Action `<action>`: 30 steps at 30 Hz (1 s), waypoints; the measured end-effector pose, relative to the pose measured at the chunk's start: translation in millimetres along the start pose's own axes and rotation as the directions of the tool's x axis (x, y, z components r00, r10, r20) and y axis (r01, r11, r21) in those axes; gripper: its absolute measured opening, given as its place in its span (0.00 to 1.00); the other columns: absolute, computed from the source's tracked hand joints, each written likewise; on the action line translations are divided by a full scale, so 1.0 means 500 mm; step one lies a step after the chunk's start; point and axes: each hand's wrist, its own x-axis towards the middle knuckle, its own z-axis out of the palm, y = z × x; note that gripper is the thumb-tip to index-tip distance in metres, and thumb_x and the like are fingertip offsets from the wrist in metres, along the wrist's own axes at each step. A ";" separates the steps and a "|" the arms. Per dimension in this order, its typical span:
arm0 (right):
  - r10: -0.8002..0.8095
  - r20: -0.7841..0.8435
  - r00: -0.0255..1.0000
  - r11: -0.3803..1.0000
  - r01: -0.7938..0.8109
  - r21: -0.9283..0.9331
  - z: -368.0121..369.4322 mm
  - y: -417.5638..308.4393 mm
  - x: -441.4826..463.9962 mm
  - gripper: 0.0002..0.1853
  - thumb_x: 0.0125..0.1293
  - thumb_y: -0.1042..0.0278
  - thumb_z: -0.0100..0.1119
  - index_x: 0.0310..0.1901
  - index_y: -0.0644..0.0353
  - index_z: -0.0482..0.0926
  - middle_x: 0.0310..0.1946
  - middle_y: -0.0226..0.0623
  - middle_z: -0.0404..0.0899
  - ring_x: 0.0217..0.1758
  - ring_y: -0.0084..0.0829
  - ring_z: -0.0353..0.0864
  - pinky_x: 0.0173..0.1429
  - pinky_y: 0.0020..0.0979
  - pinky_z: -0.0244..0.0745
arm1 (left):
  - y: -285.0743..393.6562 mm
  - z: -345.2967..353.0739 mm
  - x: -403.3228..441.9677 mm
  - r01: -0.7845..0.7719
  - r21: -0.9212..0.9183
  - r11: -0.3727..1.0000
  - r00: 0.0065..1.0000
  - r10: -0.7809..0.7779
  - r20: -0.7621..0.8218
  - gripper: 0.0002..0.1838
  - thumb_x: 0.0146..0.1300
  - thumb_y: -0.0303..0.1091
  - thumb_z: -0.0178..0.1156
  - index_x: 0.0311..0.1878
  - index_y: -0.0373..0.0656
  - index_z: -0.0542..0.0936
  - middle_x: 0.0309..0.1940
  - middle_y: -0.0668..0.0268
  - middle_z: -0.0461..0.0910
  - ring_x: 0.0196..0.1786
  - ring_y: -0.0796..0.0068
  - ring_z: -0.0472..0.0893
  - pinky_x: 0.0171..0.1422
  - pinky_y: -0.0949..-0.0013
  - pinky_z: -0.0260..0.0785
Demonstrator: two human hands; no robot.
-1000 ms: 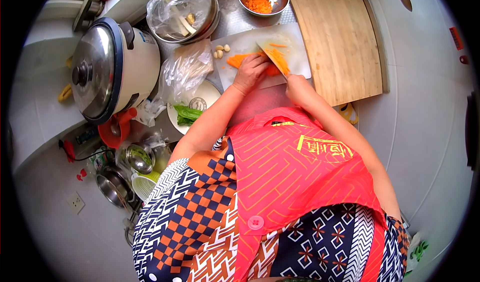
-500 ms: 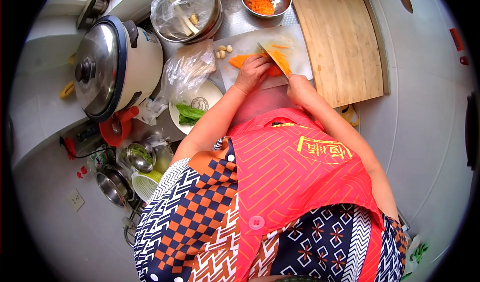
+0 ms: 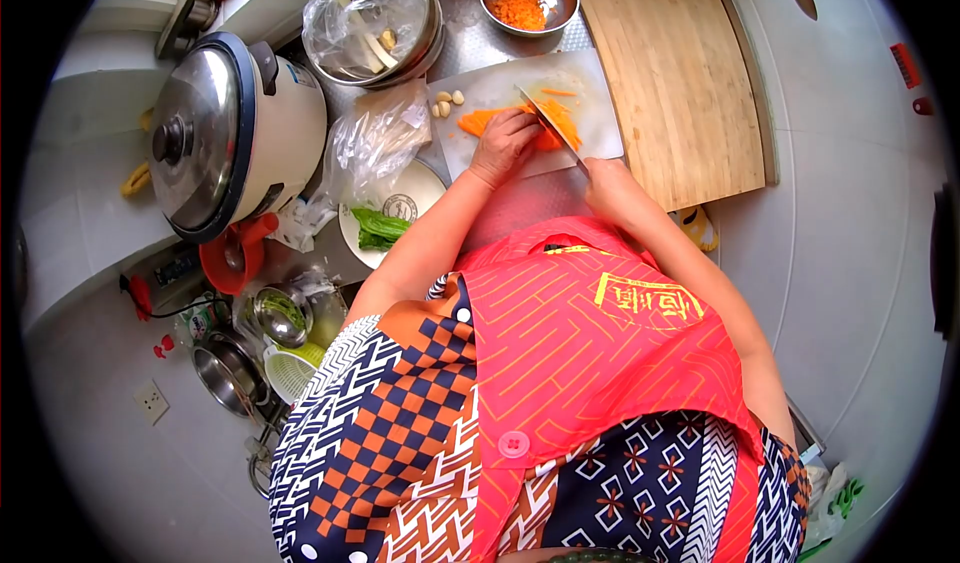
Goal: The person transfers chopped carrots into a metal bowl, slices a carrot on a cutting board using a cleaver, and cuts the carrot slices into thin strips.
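Note:
On a white cutting board point(image 3: 480, 80) lies orange carrot point(image 3: 478, 121), with thin cut strips spread to the right. My left hand point(image 3: 505, 147) presses down on the carrot with bent fingers, holding it beside the blade. My right hand point(image 3: 611, 187) is closed round the handle of a kitchen knife point(image 3: 551, 123). The blade slants up and left across the carrot, close to my left fingertips. Its handle is mostly hidden in my right hand. Several peeled garlic cloves point(image 3: 443, 109) sit at the board's left edge.
A metal bowl point(image 3: 553, 18) of chopped carrot stands behind the board. To the right is a large wooden board point(image 3: 680, 93). At left are stacked metal bowls point(image 3: 436, 38) with a plastic bag, a plate point(image 3: 428, 191) with green leaves, and a large cooker point(image 3: 285, 113).
My right hand has shifted slightly right and down with the knife. The left hand stays nearly in place on the carrot.

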 end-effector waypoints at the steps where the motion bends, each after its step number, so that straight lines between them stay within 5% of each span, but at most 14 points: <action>1: 0.022 0.029 0.999 1.000 -0.022 -0.016 0.001 0.005 -0.001 0.13 0.54 0.80 0.46 0.40 0.72 0.78 0.35 0.66 0.78 0.44 0.61 0.78 0.49 0.51 0.73 | -0.003 0.003 -0.002 -0.006 -0.001 1.000 1.000 0.006 -0.005 0.13 0.46 0.26 0.63 0.39 0.44 0.82 0.44 0.66 0.81 0.51 0.63 0.78 0.55 0.62 0.70; 21: 0.121 0.133 0.984 0.989 -0.108 -0.101 0.021 0.031 0.009 0.14 0.54 0.81 0.46 0.41 0.72 0.77 0.35 0.68 0.77 0.44 0.60 0.78 0.49 0.51 0.74 | 0.000 0.001 0.004 0.003 -0.021 1.000 1.000 -0.004 -0.010 0.12 0.47 0.26 0.62 0.38 0.43 0.83 0.42 0.66 0.82 0.51 0.63 0.78 0.54 0.61 0.71; 24: 0.134 0.112 0.985 0.987 -0.123 -0.102 0.024 0.025 0.022 0.12 0.50 0.79 0.55 0.38 0.74 0.79 0.35 0.64 0.79 0.45 0.57 0.80 0.52 0.48 0.76 | 0.000 -0.001 0.006 0.003 -0.030 1.000 1.000 -0.003 -0.003 0.12 0.45 0.26 0.62 0.37 0.43 0.83 0.42 0.65 0.82 0.50 0.62 0.79 0.53 0.61 0.72; 30: 0.102 0.070 0.992 0.989 -0.093 -0.119 0.061 0.041 0.066 0.11 0.50 0.78 0.57 0.37 0.73 0.79 0.36 0.61 0.80 0.44 0.55 0.81 0.50 0.46 0.76 | 0.006 -0.005 0.012 0.000 -0.028 1.000 1.000 -0.001 -0.006 0.11 0.44 0.25 0.62 0.35 0.41 0.82 0.42 0.63 0.82 0.49 0.61 0.79 0.53 0.60 0.72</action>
